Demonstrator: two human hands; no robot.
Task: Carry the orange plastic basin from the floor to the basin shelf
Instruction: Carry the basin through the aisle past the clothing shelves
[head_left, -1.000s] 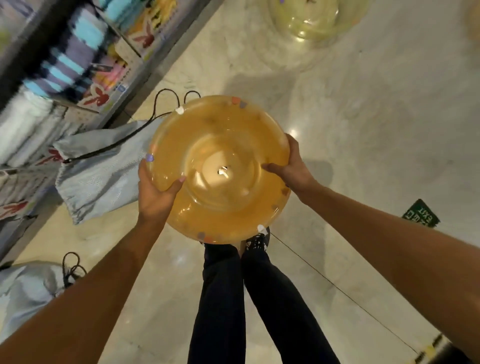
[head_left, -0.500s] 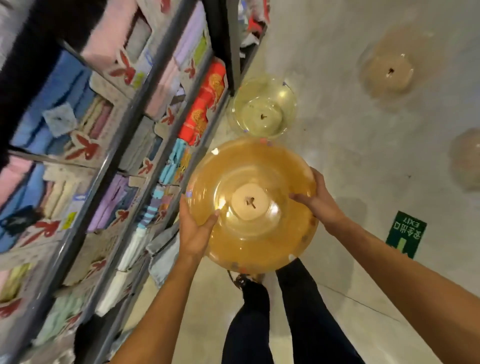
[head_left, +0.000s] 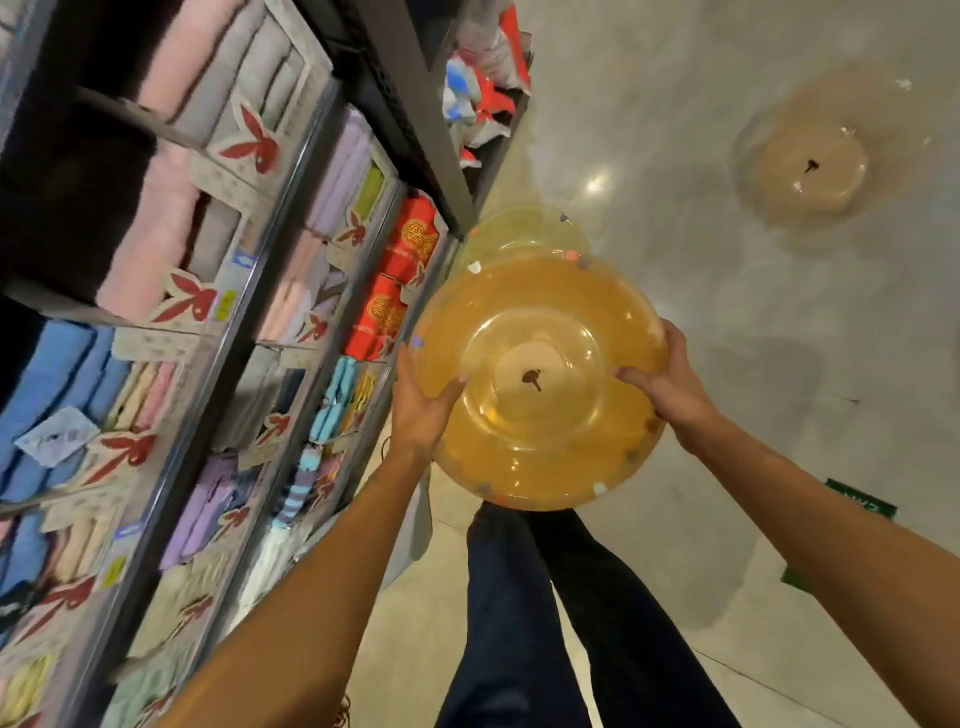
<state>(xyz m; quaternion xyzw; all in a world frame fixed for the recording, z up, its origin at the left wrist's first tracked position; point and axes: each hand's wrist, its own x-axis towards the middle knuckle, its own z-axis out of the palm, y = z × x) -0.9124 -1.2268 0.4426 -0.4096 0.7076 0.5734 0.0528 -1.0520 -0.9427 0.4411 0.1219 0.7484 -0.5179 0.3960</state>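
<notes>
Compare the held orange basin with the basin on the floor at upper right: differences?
The orange basin is lifted, gripped at opposite rims by the left hand and right hand; the floor basin rests untouched. The held one looks deeper orange, the floor one paler brown. Both are round, translucent and open side up.

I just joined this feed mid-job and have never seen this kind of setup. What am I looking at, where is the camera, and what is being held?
There is no machine here: a person works with bare hands, and the one camera sits on their head, looking forward and down. That is why you see both forearms and their dark trousers below. The left hand and right hand grip opposite sides of the rim of an orange see-through basin, held above the pale floor. On the floor lie a yellowish basin, partly hidden behind the held one, and a brownish basin further off. The shelves on the left hold folded towels, not basins.
</notes>
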